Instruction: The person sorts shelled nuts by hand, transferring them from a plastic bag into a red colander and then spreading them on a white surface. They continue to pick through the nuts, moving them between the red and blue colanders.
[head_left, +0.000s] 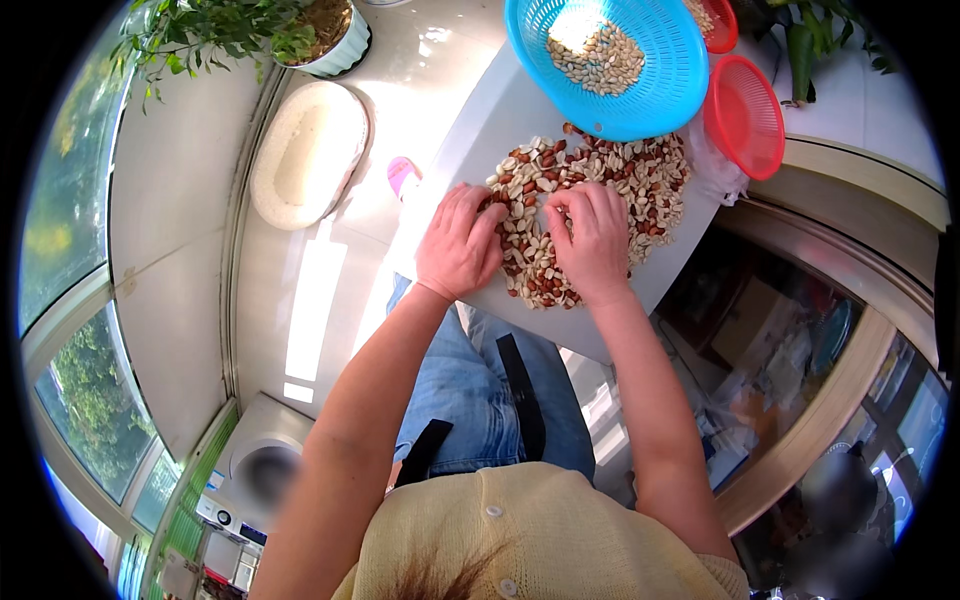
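Brown and pale split nuts, which look like peanuts (536, 262), lie spread over a white table (480, 120). My left hand (461, 244) rests at the left edge of the spread, fingers curled at the nuts. On the nuts to its right is my right hand (591, 236), thumb and forefinger bent close together. The fingertips of both hands are partly hidden, so whether either holds a nut cannot be seen. A blue plastic colander (667, 90) with pale seeds or nuts in it stands beyond the spread.
Right of the colander are a red plastic basket (742, 112), a second red basket (721, 30) with pale pieces, and a clear plastic bag (720, 169). A potted plant (337, 52) and an oval stone-like basin (307, 154) stand on the floor at left.
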